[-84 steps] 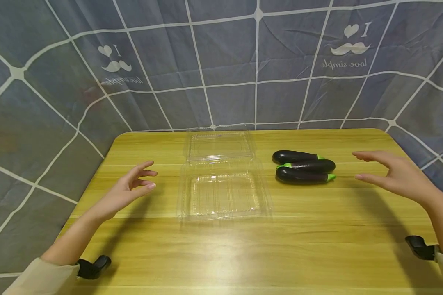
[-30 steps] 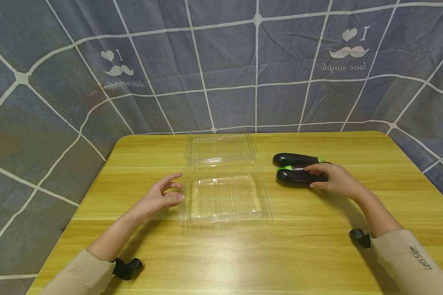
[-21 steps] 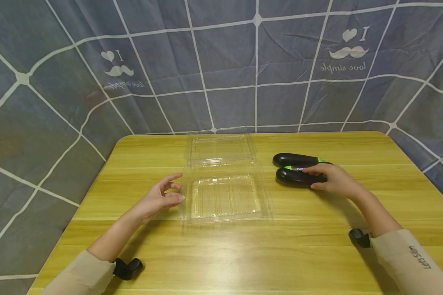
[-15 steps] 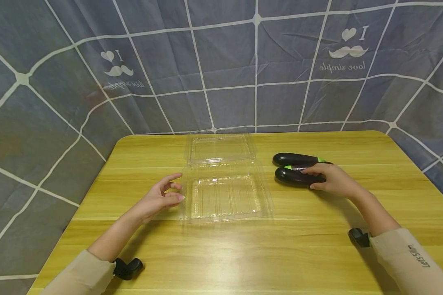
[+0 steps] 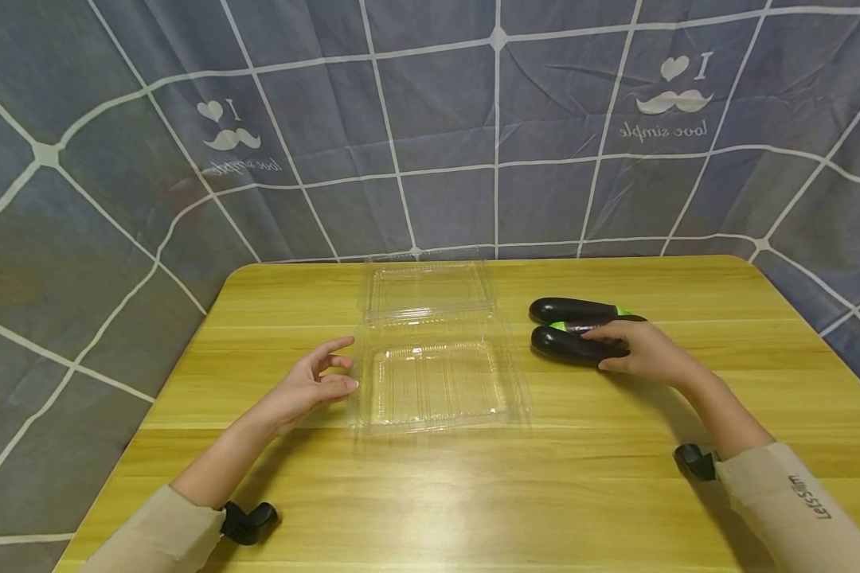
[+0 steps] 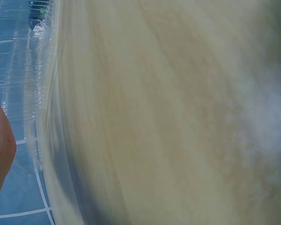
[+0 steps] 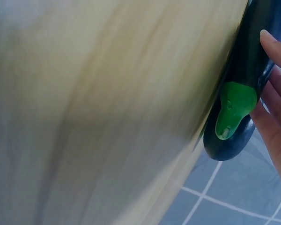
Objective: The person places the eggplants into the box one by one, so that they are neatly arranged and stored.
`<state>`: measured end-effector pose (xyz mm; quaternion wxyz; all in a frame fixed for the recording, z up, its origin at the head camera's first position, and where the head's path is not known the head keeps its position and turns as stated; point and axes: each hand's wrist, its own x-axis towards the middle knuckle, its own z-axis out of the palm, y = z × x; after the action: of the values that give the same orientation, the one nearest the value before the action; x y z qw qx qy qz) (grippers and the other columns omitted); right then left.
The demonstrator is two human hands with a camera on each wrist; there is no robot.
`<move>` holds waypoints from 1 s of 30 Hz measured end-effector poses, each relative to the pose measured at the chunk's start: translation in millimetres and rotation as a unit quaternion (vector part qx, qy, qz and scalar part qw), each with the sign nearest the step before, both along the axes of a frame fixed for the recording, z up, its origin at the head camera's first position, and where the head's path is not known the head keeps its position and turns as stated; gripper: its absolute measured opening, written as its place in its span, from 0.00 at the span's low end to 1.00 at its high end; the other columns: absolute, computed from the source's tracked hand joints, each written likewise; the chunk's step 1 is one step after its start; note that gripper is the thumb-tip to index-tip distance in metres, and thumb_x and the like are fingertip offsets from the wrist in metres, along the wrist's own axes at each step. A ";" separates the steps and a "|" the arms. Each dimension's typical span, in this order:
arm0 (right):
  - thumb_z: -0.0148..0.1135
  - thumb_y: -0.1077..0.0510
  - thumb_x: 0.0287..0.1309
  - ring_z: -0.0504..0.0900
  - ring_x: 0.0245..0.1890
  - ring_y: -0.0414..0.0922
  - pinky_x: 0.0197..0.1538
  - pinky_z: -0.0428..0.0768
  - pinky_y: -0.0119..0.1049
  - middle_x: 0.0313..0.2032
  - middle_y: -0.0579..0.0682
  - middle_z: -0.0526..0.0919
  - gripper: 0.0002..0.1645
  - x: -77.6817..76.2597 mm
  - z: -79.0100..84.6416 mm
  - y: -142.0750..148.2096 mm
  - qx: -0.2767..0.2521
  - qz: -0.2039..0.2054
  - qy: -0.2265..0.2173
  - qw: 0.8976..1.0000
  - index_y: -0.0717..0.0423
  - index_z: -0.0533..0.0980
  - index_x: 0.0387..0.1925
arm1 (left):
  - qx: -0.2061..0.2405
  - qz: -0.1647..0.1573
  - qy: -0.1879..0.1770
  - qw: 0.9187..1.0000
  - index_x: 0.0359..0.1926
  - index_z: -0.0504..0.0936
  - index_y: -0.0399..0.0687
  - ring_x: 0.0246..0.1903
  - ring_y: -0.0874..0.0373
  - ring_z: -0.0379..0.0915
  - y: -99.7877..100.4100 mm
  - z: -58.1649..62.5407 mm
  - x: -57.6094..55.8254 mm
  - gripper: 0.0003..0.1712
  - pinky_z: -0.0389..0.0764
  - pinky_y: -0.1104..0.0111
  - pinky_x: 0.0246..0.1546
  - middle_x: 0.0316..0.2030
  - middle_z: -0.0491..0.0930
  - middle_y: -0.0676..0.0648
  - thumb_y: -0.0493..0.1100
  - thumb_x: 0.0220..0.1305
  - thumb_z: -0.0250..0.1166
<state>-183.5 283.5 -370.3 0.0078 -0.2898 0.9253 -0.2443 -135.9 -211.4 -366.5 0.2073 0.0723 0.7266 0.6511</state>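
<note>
My right hand grips the nearest eggplant around its stem end, thumb on the near side and fingers over the top. In the right wrist view, that eggplant's green cap shows beside the fingers. Behind it lies a middle eggplant, partly covered by the hand. A back eggplant rests along the far side. My left hand is relaxed, fingers loosely bent and holding nothing, right at the left edge of a clear plastic clamshell container. The container's lid is folded back behind its base.
Everything lies on a wood-grain table with rounded far corners. A grey-blue cloth with white grid lines hangs behind and to the sides. A black wrist mount sticks out from the left sleeve, another mount from the right.
My right hand has come in from the right and taken hold of the nearest eggplant, which has slid slightly left. My left hand has moved right, up to the container's edge.
</note>
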 end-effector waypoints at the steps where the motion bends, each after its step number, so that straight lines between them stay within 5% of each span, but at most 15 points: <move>1: 0.71 0.66 0.44 0.76 0.47 0.58 0.46 0.75 0.53 0.46 0.59 0.80 0.27 -0.1 -0.2 0.0 0.000 0.001 0.000 1.000 0.61 0.77 0.50 | 0.000 0.000 0.000 1.000 0.71 0.47 0.40 0.41 0.60 0.72 0.2 -0.1 0.0 0.44 0.77 0.70 0.42 0.53 0.58 0.35 0.34 0.60 0.62; 17: 0.72 0.64 0.44 0.79 0.43 0.52 0.41 0.77 0.45 0.42 0.55 0.81 0.27 -1.9 1.1 -2.3 -0.013 0.006 0.002 1.000 0.62 0.78 0.50 | -0.013 0.002 0.001 1.000 0.71 0.47 0.41 0.42 0.58 0.71 2.4 -0.1 2.3 0.44 0.77 0.69 0.44 0.54 0.57 0.34 0.34 0.60 0.62; 30: 0.71 0.64 0.46 0.78 0.39 0.48 0.37 0.77 0.38 0.40 0.52 0.81 0.25 -1.2 22.2 -4.0 -0.018 0.006 -0.007 1.000 0.60 0.78 0.50 | -0.017 -0.006 0.003 1.000 0.71 0.47 0.42 0.41 0.58 0.72 2.3 0.6 1.5 0.44 0.77 0.68 0.45 0.54 0.58 0.34 0.34 0.60 0.62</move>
<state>-184.7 279.5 -348.1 0.0101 -0.2937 0.9190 -0.2628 -134.4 -209.1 -366.0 0.2101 0.0751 0.7374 0.6375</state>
